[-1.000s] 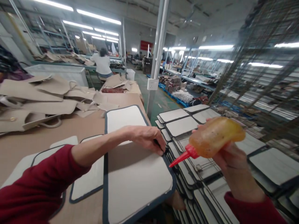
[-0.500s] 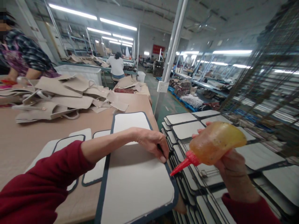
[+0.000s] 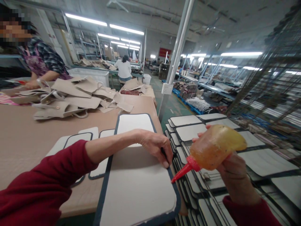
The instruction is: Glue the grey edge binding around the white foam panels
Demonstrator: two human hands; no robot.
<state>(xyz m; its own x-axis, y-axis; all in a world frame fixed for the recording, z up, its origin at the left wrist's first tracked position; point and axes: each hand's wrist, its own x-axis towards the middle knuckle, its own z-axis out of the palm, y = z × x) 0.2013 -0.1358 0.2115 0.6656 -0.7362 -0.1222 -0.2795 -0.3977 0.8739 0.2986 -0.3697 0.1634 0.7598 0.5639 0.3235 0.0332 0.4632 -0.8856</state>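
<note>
A white panel (image 3: pixel 138 191) with dark blue edging lies lengthwise before me, its near end reaching past the table corner. Across it stretches my left hand (image 3: pixel 156 146), its fingers closed in a pinch at the right-hand edging; something dark shows between thumb and fingers. My right hand (image 3: pixel 235 171) grips a squeeze bottle (image 3: pixel 215 146) of amber liquid, apparently glue, tilted downward. The bottle's red nozzle (image 3: pixel 184 171) points at the panel's right edge, its tip at the seam between white face and edging, just nearer to me than my left fingertips.
Stacks of similar edged panels (image 3: pixel 190 131) fill the right side. More panels (image 3: pixel 77 141) lie on the brown table (image 3: pixel 113 121) at left. Beige bag pieces (image 3: pixel 77 91) are heaped behind, where a co-worker (image 3: pixel 44 59) stands. A metal post (image 3: pixel 175 59) rises beyond the table.
The nozzle tip has shifted slightly towards me along the panel's right edge. My left hand keeps its pinch there. The view has turned a little left, showing more of the co-worker.
</note>
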